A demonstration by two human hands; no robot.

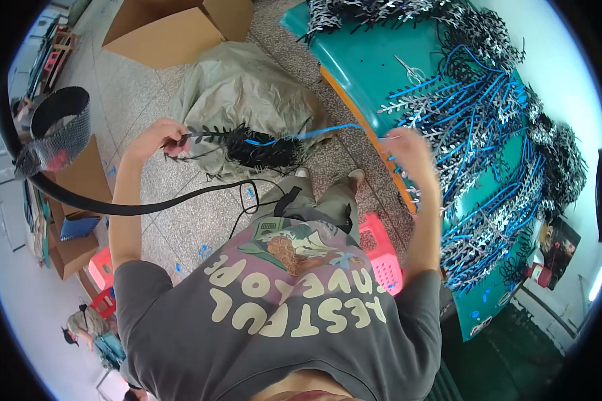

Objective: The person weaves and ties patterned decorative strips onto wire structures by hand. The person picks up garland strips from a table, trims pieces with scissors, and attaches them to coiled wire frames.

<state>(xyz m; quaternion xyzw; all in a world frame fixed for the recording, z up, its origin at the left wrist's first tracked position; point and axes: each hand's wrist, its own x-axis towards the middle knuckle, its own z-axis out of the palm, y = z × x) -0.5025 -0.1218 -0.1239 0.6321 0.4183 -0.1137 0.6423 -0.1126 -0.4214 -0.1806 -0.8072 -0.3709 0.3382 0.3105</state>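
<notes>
My left hand (pixel 155 139) is closed on the tip of a dark artificial leaf sprig (pixel 211 136), held out over a grey-green plastic sack (pixel 247 87). From the dark foliage a blue strip (pixel 324 131) runs across to the right. Its far end reaches the fingers of my right hand (pixel 409 150), which look closed on it, though motion smears them. Below the sprig, a tangled black bundle (pixel 264 152) shows against the sack; the join between sprig and strip is hard to make out.
A green-topped table (pixel 354 57) on the right bears heaps of silvery-black leaf sprigs with blue stems (pixel 495 227) and scissors (pixel 409 69). An open cardboard box (pixel 164 37) stands beyond the sack. A pink stool (pixel 381 254) is beside my legs. Other people (pixel 90 327) are at far left.
</notes>
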